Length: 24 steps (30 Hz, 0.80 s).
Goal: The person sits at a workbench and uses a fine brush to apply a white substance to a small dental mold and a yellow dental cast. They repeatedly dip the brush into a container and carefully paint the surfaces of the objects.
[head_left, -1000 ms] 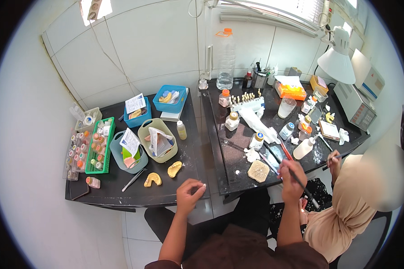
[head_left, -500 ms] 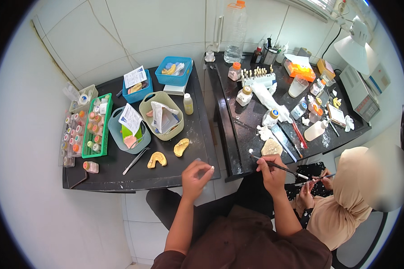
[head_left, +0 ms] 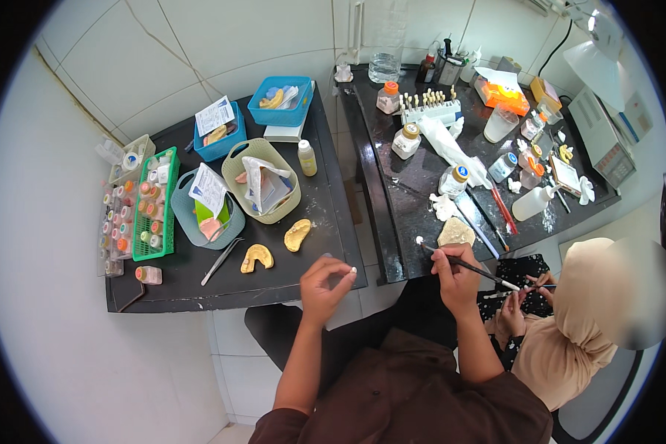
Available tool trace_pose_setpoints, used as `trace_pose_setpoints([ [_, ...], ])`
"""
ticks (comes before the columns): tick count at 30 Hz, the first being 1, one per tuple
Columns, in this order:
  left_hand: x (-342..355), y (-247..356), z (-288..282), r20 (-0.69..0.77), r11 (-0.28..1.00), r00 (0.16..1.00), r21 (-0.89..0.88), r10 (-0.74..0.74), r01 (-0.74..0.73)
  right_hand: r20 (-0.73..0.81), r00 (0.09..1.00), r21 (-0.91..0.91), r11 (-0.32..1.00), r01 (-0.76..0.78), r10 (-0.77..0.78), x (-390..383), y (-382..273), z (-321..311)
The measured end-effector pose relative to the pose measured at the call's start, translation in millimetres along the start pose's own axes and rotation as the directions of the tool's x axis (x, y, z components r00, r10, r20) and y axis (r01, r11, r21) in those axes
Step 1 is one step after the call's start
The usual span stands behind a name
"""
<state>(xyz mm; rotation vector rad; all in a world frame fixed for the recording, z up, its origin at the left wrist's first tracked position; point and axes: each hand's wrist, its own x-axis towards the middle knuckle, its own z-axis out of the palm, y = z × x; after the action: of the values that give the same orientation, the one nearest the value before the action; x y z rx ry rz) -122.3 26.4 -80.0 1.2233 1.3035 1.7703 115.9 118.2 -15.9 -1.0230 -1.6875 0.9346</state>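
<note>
My left hand [head_left: 323, 290] is closed in a pinch, off the front corner of the left desk. Between thumb and forefinger sits a small white tooth-like piece [head_left: 353, 271]. My right hand [head_left: 459, 283] grips a thin dark brush [head_left: 479, 271] at the edge of the right desk, its tip pointing up and left. A white dab [head_left: 420, 240] shows at that tip. Just beyond my right fingers lies a rough beige slab [head_left: 456, 232]. Two yellow dental casts, a curved one [head_left: 257, 258] and a shorter one [head_left: 297, 235], lie on the left desk.
Tweezers [head_left: 222, 262] lie near a grey-blue basket [head_left: 209, 216], with a beige basket [head_left: 262, 182] beside it. A green tray [head_left: 155, 203] holds several small jars. Bottles, brushes and a tooth shade rack [head_left: 431, 111] crowd the right desk. A co-worker [head_left: 562, 318] sits close on my right.
The whole view has shifted slightly. The brush tip now shows a white dab, where before it looked darker. Both hands keep their holds and stay in nearly the same places.
</note>
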Motion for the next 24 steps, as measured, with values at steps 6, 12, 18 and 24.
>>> trace_pose_setpoints([
  [6, 0.4, 4.3, 0.8, -0.007, 1.0, 1.0, 0.002, -0.018, 0.018, -0.016, 1.0, 0.032, 0.999, -0.015, 0.016, -0.1, 1.1, 2.5],
  [12, 0.5, 3.6, 1.9, -0.011, 1.0, 1.0, 0.009, -0.021, 0.021, -0.003, 1.0, 0.027, 0.999, -0.026, 0.026, 0.2, 1.9, 2.2],
  [18, 0.9, 12.3, 4.8, -0.06, 0.989, 0.992, -0.105, -0.112, 0.105, 0.0, 0.991, 0.273, 0.954, -0.129, 0.134, 1.1, -2.3, -0.9],
  [24, -7.8, 63.5, 19.2, -0.048, 0.934, 0.995, -0.353, -0.083, 0.061, 0.004, 0.995, 0.416, 0.905, 0.089, -0.1, -10.8, -26.9, -13.0],
])
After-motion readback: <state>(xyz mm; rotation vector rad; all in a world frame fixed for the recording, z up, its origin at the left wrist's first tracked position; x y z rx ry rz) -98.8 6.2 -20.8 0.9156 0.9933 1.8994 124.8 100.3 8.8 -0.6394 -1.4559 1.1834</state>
